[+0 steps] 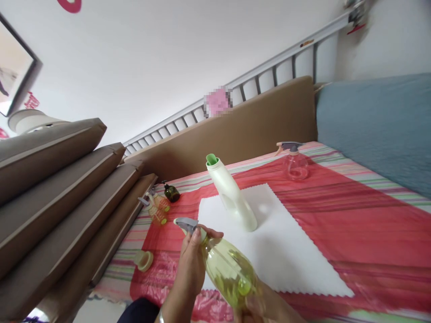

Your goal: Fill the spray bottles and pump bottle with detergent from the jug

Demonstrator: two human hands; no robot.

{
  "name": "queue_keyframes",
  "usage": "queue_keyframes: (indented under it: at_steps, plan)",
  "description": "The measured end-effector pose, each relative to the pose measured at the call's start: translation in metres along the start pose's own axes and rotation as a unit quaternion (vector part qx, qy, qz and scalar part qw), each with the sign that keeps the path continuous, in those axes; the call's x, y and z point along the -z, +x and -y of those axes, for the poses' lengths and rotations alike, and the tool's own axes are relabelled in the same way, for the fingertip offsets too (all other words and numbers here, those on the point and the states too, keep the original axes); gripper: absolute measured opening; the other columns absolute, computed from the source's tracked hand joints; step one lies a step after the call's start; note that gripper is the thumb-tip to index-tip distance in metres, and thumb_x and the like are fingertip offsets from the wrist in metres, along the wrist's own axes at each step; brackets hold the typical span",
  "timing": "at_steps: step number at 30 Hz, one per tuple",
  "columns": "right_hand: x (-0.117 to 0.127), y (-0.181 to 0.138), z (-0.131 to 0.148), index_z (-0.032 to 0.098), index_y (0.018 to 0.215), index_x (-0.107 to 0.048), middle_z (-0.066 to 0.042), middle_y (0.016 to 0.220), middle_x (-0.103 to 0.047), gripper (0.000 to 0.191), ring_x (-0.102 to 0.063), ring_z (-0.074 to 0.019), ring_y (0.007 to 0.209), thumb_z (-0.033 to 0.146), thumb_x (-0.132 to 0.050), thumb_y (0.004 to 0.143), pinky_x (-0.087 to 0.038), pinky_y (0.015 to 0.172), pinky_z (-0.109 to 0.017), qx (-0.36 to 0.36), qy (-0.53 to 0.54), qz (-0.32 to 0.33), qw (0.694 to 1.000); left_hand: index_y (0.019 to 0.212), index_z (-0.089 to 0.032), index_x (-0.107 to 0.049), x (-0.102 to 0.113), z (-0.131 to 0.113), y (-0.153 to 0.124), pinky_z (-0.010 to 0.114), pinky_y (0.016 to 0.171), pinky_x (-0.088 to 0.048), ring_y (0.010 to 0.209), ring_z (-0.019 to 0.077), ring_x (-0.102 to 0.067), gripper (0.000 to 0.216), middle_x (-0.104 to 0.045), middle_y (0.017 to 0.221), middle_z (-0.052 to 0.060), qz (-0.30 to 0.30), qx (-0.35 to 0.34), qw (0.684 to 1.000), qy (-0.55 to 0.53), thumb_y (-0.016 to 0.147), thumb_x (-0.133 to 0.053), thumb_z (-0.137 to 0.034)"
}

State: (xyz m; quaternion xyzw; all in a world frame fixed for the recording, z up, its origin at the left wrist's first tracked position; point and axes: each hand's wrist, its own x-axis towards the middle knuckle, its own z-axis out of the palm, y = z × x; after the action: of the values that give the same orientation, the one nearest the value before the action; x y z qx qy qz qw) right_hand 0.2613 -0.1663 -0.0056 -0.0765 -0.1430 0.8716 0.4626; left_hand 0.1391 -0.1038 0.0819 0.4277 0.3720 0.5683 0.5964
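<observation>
My left hand is closed around the neck and grey trigger head of a yellow-green transparent spray bottle. My right hand, low at the frame's edge, cups the bottle's base from below. The bottle is tilted, its head pointing up and left. Just beyond it a white jug with a green spout stands on a white sheet with zigzag edges.
A red striped cloth covers the bed. On it lie a pink spray bottle, a small yellow spray bottle, a dark green pump bottle and a pale cap. Stacked brown cushions stand left, a blue blanket right.
</observation>
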Motion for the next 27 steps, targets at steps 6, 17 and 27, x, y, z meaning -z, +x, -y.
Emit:
queue_keyframes:
  at_steps: [6, 17, 27]
  plan:
    - [0.006, 0.002, 0.007, 0.014, 0.121, -0.052, -0.010, 0.083, -0.071, 0.063, -0.060, -0.0058, 0.048, 0.055, -0.061, 0.074, -0.046, 0.047, -0.013, -0.070, 0.020, 0.016, 0.997, 0.076, -0.016, -0.059, -0.001, -0.001, -0.003, 0.042, 0.085, -0.042, 0.085, 0.0255, -0.064, 0.028, -0.068, 0.077, 0.008, -0.005, -0.006, 1.000, -0.016, 0.074, -0.060, -0.044]
    - [-0.006, 0.010, 0.006, 0.028, 0.134, -0.028, -0.007, 0.095, -0.067, 0.063, -0.063, -0.0138, 0.056, 0.063, -0.040, 0.082, -0.048, 0.046, -0.023, 0.015, -0.024, -0.087, 0.996, 0.081, -0.017, -0.057, 0.008, 0.014, -0.006, 0.040, 0.082, -0.042, 0.084, 0.0251, -0.063, 0.029, -0.069, 0.084, 0.010, -0.038, -0.039, 0.998, 0.011, 0.079, -0.053, -0.045]
    - [0.001, 0.001, 0.003, 0.020, 0.122, -0.045, -0.004, 0.073, -0.067, 0.064, -0.055, -0.0052, 0.039, 0.057, -0.060, 0.073, -0.036, 0.035, -0.011, 0.022, -0.071, -0.056, 0.996, 0.078, -0.015, -0.058, 0.003, 0.009, -0.005, 0.039, 0.081, -0.043, 0.083, 0.0249, -0.063, 0.030, -0.069, 0.080, 0.010, -0.021, -0.036, 0.999, 0.019, 0.077, -0.054, -0.045]
